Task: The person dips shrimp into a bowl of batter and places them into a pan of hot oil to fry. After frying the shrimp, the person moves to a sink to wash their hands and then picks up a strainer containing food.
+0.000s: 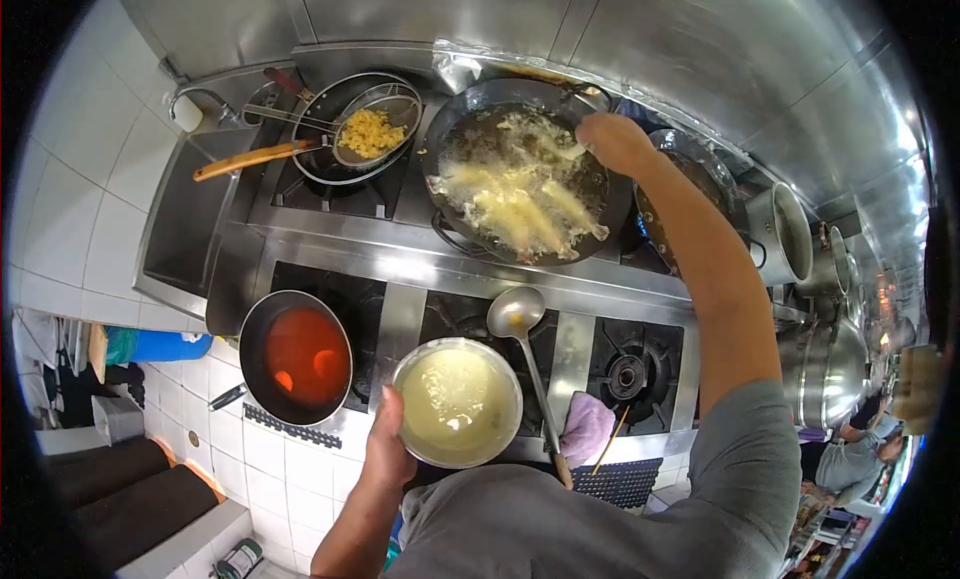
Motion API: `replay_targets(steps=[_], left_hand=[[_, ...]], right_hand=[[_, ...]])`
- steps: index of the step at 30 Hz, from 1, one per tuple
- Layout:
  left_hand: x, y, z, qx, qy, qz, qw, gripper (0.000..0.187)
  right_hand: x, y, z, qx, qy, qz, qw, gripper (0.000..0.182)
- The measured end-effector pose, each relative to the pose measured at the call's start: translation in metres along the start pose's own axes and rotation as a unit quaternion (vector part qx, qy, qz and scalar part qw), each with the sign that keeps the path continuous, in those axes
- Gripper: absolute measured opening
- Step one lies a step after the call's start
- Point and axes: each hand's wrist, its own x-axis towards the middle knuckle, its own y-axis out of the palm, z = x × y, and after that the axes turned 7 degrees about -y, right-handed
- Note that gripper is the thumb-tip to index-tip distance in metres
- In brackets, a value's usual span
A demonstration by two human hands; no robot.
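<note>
My left hand (386,441) grips the side of a metal bowl (408,441) filled with pale yellow batter (458,399), held in front of my body. My right arm stretches over the right rim of a large wok (440,144) of bubbling oil. Fingers of my right hand (612,144) are pinched on what looks like a battered shrimp (574,151), its lower end at the oil. Several pale battered shrimp (515,214) with reddish tail ends fry in the wok, with loose bits of batter foaming around them.
A strainer (412,114) of yellow fried crumbs (372,134) rests over a pan at the back left. Nearer stand a pan of red sauce (308,354), a ladle (517,314), a purple cloth (588,427) and a bare burner (628,377). Pots (780,234) line the right; a person (850,469) is beyond.
</note>
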Motion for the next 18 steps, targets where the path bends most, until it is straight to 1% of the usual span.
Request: replay_targets(steps=[1,2,4,5,7,8,10,11,13,14,16,18], left_hand=[[0.0,-0.002,0.001,0.001,0.001,-0.005,1.0,0.072],[0.001,-0.005,0.001,-0.001,-0.001,-0.003,1.0,0.072],[0.003,-0.007,0.003,-0.007,0.01,0.014,1.0,0.07],[0.004,-0.009,0.005,-0.007,0.008,0.016,1.0,0.07],[0.005,-0.011,0.008,0.001,0.011,0.012,1.0,0.07],[0.004,-0.011,0.01,0.001,0.01,0.012,1.0,0.07],[0.003,-0.01,0.012,-0.015,0.011,0.017,1.0,0.069],[0.004,-0.011,0.014,-0.016,0.012,0.017,1.0,0.069],[0.003,-0.011,0.017,-0.016,0.007,0.014,1.0,0.069],[0.002,-0.01,0.018,-0.016,0.006,0.014,1.0,0.069],[0.0,-0.009,0.018,-0.009,0.006,0.02,1.0,0.069],[0.001,-0.013,0.023,-0.009,0.009,0.017,1.0,0.07]], right_hand=[[-0.005,-0.002,0.001,-0.025,0.003,0.038,0.999,0.021],[-0.012,0.0,0.004,-0.026,0.003,0.041,0.999,0.021],[-0.026,-0.001,0.006,-0.041,-0.04,0.06,0.997,0.021],[-0.033,0.008,0.002,-0.042,-0.039,0.062,0.996,0.021],[-0.044,0.033,-0.008,-0.083,-0.085,0.05,0.992,0.008],[-0.049,0.035,-0.006,-0.083,-0.084,0.051,0.992,0.008],[-0.058,0.037,-0.003,-0.118,-0.086,0.113,0.983,0.01],[-0.059,0.034,0.0,-0.119,-0.087,0.113,0.983,0.01],[-0.063,0.03,0.005,-0.147,-0.103,0.168,0.969,0.011],[-0.064,0.031,0.006,-0.147,-0.103,0.168,0.969,0.011],[-0.065,0.034,0.007,-0.206,-0.102,0.212,0.95,0.011],[-0.065,0.029,0.015,-0.224,-0.098,0.228,0.943,0.01]])
